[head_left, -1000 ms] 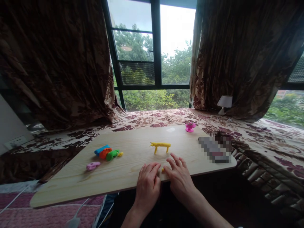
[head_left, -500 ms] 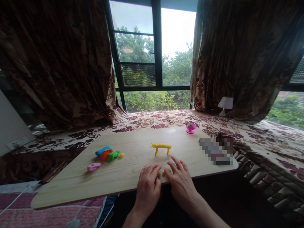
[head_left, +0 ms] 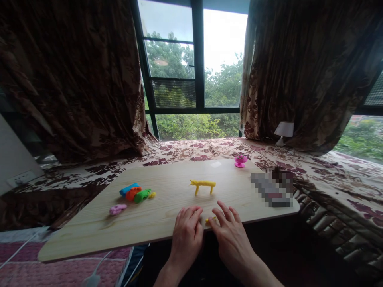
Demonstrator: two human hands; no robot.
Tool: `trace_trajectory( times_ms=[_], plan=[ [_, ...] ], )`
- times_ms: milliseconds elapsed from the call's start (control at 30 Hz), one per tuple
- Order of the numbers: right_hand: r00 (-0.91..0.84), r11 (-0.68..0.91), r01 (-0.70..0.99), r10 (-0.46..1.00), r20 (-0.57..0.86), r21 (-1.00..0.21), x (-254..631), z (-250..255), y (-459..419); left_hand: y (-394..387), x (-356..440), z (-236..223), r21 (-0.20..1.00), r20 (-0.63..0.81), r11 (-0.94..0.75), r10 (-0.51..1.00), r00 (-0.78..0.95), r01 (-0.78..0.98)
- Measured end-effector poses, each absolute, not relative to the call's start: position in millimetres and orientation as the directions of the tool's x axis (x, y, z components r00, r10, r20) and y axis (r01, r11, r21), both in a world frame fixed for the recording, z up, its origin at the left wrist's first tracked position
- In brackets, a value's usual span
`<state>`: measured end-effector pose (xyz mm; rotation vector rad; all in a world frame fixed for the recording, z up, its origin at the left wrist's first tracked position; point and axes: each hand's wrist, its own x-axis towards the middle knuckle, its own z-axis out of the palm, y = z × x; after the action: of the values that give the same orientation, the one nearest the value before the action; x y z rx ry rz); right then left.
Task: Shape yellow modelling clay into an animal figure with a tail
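My right hand [head_left: 231, 231] is spread over the near edge of the wooden board [head_left: 167, 179], its index finger pressing on a small piece of yellow modelling clay [head_left: 209, 220] that is partly covered. Beside it on the left, my left hand [head_left: 187, 231] rests on the same edge with fingers stretched out and nothing visible in them. Beyond both hands stands a yellow clay animal figure [head_left: 203, 183], a long body on thin legs with small prongs at its left end.
Blue clay [head_left: 128, 189], orange clay [head_left: 133, 193], green clay [head_left: 142, 195] and a small yellow bit [head_left: 152, 195] lie at left, with a pink clay piece [head_left: 117, 209] nearer. A pink mushroom-shaped object [head_left: 240, 160] stands at the far right corner, near a blurred-out item [head_left: 272, 191].
My right hand has shifted slightly right, with its fingers moved, and more of the small yellow clay piece shows under its index finger. The left hand stays put.
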<state>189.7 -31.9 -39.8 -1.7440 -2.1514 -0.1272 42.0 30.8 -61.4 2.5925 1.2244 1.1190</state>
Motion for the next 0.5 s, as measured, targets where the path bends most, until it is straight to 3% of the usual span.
trace_trajectory(
  times_ms=[500],
  plan=[
    [-0.133, 0.208, 0.960, 0.929, 0.345, -0.188, 192.0, -40.0, -37.2, 29.2, 44.9, -60.9, 0.312, 0.593, -0.666, 0.694, 0.409, 0.677]
  ],
)
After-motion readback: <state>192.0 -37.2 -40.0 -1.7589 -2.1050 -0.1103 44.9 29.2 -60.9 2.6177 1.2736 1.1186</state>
